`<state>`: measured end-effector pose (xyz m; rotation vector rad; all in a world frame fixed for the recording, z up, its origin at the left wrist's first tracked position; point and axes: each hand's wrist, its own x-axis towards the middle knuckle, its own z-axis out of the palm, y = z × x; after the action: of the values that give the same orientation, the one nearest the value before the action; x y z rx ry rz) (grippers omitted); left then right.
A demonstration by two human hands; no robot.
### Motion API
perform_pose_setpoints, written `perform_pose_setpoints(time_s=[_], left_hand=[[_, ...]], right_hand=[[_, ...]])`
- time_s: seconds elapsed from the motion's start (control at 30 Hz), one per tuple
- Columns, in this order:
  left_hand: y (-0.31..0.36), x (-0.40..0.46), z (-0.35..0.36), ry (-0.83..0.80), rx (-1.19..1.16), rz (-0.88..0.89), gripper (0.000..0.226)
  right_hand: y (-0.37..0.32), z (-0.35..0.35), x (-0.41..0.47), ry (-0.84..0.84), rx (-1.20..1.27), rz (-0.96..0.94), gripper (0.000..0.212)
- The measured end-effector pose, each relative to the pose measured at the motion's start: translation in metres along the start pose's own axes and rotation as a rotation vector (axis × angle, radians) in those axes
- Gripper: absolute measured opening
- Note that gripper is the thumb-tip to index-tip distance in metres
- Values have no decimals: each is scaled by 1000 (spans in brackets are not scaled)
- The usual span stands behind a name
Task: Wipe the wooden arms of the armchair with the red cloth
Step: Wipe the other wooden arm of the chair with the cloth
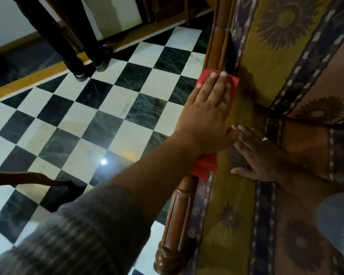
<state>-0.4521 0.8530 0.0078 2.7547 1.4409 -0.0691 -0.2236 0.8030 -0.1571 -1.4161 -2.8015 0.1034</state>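
landmark: the turned, reddish-brown wooden arm (184, 211) of the armchair, running from the bottom centre up toward the top of the view.
cloth: the red cloth (204, 167) lies draped over this arm about midway along it; one edge shows beyond the fingertips, another bunch shows under the wrist.
left hand: the left hand (205, 112) lies flat on top of the cloth, fingers straight and together, pressing it down onto the arm rather than curling round it.
right hand: the right hand (260, 153) holds nothing; it rests palm down, fingers spread, on the patterned yellow, blue and brown upholstery (236, 225) just beside the arm, seemingly as a brace.
floor: black and white chequered tiles (99, 108) lie on the far side of the arm from the seat; another person's dark legs and shoes (83, 62) stand well apart from it.
progress: wiping looks under way on this arm, around its middle stretch.
done: nothing visible tells wiped wood from unwiped, so i cannot tell how much of this arm is finished.
left: by my judgement the carved near end and the far stretch may need passes, and the other arm, out of view, remains unknown.
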Motion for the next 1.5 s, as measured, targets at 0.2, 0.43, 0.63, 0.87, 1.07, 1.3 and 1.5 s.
perform_pose_setpoints(time_s=[0.2,0.43,0.63,0.87,1.07,1.3,1.5], left_hand=[[14,-65,3,54,-188,-46,90],[13,-91,7,14,-244,1,86],[15,-82,2,-6,-210,-43,82],[37,-132,8,17,-220,-68,77],[45,-169,21,-47,-231,-116,70],[41,-170,19,-9,-333,-119,77],[31,-173,4,99,-661,-431,70]], right_hand=[[-15,-1,-12,-19,20,116,104],[-35,-3,-27,-28,55,200,105],[-37,-3,-29,-48,63,202,104],[-56,-9,-44,-111,116,309,98],[-76,-12,-61,-211,129,351,103],[-105,-19,-66,-293,240,542,99],[-156,-79,-33,115,1164,1245,65]])
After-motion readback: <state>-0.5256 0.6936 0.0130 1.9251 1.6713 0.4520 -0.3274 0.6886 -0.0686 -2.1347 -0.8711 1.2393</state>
